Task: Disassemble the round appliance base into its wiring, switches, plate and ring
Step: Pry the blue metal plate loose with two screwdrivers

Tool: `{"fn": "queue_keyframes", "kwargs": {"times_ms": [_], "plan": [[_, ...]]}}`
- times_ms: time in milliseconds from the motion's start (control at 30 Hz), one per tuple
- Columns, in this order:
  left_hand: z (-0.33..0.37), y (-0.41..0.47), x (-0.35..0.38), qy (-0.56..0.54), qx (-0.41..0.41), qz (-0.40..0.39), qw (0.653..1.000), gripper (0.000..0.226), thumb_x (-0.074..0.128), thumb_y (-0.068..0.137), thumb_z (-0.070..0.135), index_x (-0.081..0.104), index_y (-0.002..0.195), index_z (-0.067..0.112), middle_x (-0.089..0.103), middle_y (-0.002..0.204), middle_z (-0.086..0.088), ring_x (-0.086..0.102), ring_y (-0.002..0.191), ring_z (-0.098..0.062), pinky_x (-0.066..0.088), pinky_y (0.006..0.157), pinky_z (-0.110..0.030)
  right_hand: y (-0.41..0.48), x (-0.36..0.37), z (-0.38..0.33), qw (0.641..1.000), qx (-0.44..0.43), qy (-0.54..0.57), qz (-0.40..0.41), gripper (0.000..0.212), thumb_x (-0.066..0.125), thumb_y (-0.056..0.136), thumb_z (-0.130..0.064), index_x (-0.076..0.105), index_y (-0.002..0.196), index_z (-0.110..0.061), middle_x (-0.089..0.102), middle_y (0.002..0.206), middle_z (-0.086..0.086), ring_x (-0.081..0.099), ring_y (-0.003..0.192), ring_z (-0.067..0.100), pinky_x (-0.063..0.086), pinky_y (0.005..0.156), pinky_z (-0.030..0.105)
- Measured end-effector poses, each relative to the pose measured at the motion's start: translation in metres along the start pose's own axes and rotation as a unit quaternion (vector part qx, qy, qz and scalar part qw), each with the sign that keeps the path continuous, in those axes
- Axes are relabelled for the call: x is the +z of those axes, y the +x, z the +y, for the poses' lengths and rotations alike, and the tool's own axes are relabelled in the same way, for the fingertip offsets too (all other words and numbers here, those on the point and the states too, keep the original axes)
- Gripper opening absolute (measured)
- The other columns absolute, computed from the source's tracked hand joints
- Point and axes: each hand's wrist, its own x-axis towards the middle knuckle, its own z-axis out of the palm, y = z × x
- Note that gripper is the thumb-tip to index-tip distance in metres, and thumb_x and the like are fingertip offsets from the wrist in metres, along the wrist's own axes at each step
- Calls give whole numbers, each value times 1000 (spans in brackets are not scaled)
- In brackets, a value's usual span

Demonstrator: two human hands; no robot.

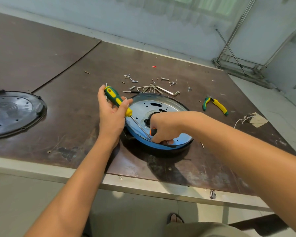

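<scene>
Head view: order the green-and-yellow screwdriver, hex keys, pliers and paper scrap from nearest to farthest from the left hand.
1. Screwdriver: gripped in the left hand itself.
2. Hex keys: farther back, to the right.
3. Pliers: well off to the right.
4. Paper scrap: far right, beyond the pliers.

Bare forearms (79, 185), khaki trousers (203, 230), dark sandal (175, 218)

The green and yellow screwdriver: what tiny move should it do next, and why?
Probably lever the screwdriver to lift the shiny plate out of the blue ring. The left hand grips it with its tip at the near rim, where plate meets ring, and the right hand holds an orange-handled tool there.
</scene>
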Motion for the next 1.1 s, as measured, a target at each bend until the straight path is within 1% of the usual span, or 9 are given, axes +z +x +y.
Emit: {"fn": "queue_keyframes", "kwargs": {"times_ms": [267, 367, 467, 600, 700, 833, 933, 1033, 1100], "plan": [[-2, -1, 0, 11, -7, 0, 1000, 75, 61, 97, 1, 18, 156, 19, 61, 120, -14, 68, 113, -26, 54, 102, -37, -3, -8, 1, 1000, -13, -10, -19, 20, 68, 88, -19, 62, 70, -13, 70, 57, -2, 62, 53, 14, 51, 61, 32], [-2, -1, -1, 12, -8, 3, 1000, 76, 61, 96, 0, 17, 155, 19, 61, 120, -16, 68, 113, -28, 53, 103, -38, -11, -14, 6, 999, -45, -11, 23, 14, 70, 86, -20, 69, 73, -14, 66, 53, -8, 58, 44, 4, 48, 48, 20], [1, -1, 2, 3, -11, 10, 1000, 72, 58, 98, -2, 19, 154, 20, 60, 122, -17, 70, 111, -26, 54, 102, -39, -26, -23, 20, 994, -54, 40, 88, 12, 71, 89, -19, 70, 77, -15, 67, 60, -4, 58, 45, 8, 49, 49, 21], [11, 1, 6, -158, -68, 64, 983, 68, 56, 98, -6, 26, 151, 24, 56, 135, -22, 72, 109, -27, 56, 99, -42, -50, -27, 57, 960, -28, 157, 228, 15, 70, 95, -21, 70, 83, -12, 68, 60, -1, 58, 46, 9, 50, 48, 21], [18, 6, -1, -270, -110, 101, 951, 62, 53, 101, -2, 25, 151, 21, 64, 114, -14, 73, 105, -28, 59, 90, -36, -68, -11, 95, 918, 20, 235, 320, 17, 69, 95, -21, 69, 81, -13, 66, 55, -2, 54, 42, 9, 45, 42, 22], [25, 14, -23, -324, -147, 135, 925, 31, 45, 105, 3, 40, 136, 7, 60, 102, -16, 75, 90, -30, 60, 90, -47, -76, 27, 144, 903, 147, 317, 249, 31, 65, 95, -26, 66, 75, -3, 61, 60, 19, 48, 48, 24, 32, 40, 22], [24, 17, -41, -238, -179, 132, 945, 13, 45, 106, 5, 45, 119, 6, 56, 112, -21, 73, 83, -25, 63, 72, -32, -66, 54, 155, 907, 191, 315, 202, 28, 67, 96, -24, 70, 81, 0, 59, 50, 2, 44, 35, 16, 31, 36, 19], [18, 19, -59, -38, -169, 80, 982, 6, 47, 106, 7, 51, 107, 11, 53, 114, -16, 75, 70, -15, 58, 58, -20, -49, 70, 155, 898, 192, 344, 194, 28, 66, 96, -23, 69, 80, 1, 55, 45, 2, 40, 31, 14, 29, 34, 18], [12, 18, -66, 56, -161, 55, 984, 18, 51, 104, 6, 52, 119, 16, 55, 108, -4, 75, 68, -13, 58, 55, -18, -39, 73, 153, 897, 191, 355, 183, 27, 65, 95, -21, 69, 76, -2, 55, 46, 4, 40, 32, 15, 31, 35, 19]]}}
